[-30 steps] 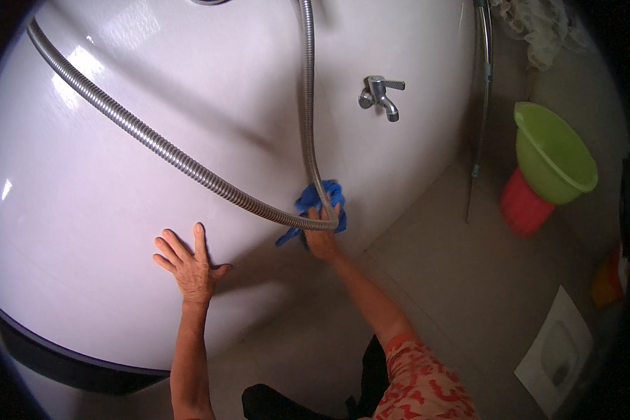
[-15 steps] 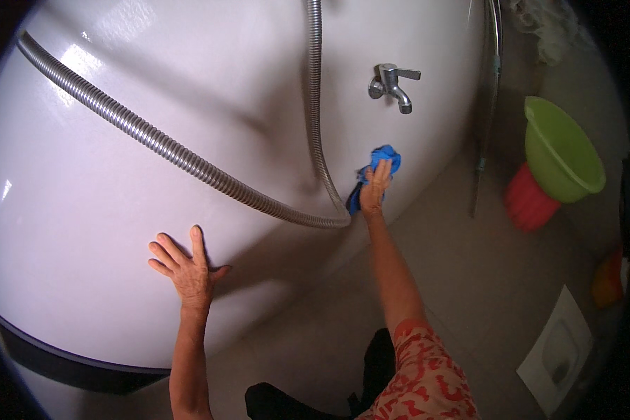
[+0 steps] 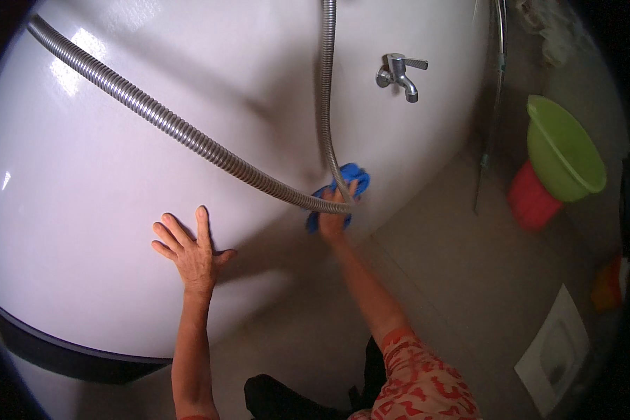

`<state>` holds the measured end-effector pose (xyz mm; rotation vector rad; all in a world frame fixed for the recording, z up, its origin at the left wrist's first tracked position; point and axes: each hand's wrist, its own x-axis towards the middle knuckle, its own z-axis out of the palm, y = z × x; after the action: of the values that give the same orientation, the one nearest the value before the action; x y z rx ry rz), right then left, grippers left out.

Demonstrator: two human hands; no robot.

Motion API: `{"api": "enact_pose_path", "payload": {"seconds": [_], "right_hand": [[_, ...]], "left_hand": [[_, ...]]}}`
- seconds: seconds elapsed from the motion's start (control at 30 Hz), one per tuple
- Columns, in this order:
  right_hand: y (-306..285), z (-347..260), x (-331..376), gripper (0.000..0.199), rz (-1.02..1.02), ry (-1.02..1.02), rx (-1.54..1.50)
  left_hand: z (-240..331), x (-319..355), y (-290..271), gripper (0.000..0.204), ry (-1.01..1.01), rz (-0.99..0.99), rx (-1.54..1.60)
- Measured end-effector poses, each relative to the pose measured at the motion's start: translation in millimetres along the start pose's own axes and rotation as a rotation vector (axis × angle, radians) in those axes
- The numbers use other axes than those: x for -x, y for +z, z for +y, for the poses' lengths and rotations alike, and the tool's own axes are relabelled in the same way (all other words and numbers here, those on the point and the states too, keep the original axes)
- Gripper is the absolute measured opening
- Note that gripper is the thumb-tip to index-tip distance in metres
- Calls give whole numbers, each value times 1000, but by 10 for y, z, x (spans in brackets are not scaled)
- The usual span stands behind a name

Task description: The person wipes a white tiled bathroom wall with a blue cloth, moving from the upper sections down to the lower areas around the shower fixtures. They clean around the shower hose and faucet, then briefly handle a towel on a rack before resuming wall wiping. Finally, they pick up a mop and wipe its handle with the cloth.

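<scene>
My left hand (image 3: pixel 194 260) lies flat on the glossy white wall (image 3: pixel 105 231), fingers spread, holding nothing. Low on the same wall, my right hand (image 3: pixel 334 218) presses a crumpled blue cloth (image 3: pixel 355 175) against the surface. A ribbed metal shower hose (image 3: pixel 196 140) hangs in a loop and passes in front of my right hand, hiding part of the fingers and cloth. Above and to the right of the cloth, a chrome tap (image 3: pixel 402 75) sticks out of the wall.
A green basin (image 3: pixel 563 150) leans on a red bucket (image 3: pixel 532 199) at the right. A white squat toilet (image 3: pixel 556 353) is set in the grey floor (image 3: pixel 434 273). A thin hose (image 3: pixel 493 119) hangs in the corner. A black band (image 3: pixel 77 350) edges the wall at lower left.
My right hand has moved left and slightly down with the blue cloth, now behind the hose loop. The left hand stays flat on the wall. The view has shifted slightly.
</scene>
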<state>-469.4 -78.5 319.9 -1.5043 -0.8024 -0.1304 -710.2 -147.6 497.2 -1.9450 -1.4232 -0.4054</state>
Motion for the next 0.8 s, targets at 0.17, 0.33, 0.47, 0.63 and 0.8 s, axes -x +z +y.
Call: {"api": "enact_pose_path", "payload": {"seconds": [0.17, 0.33, 0.47, 0.63, 0.8], "right_hand": [[-123, -717, 639, 33, -144, -336, 88], [-93, -501, 578, 41, -310, -347, 163], [19, -108, 239, 52, -75, -59, -63], [13, 777, -123, 68, 75, -240, 272], [-59, 1304, -258, 62, 35, 389, -358]], "left_hand": [[-12, 12, 5, 121, 15, 10, 2], [-24, -3, 35, 122, 22, 41, -4], [-8, 11, 43, 123, 11, 37, -9], [-51, 6, 106, 123, 31, 71, -33], [-36, 11, 110, 123, -4, 11, -25]]}}
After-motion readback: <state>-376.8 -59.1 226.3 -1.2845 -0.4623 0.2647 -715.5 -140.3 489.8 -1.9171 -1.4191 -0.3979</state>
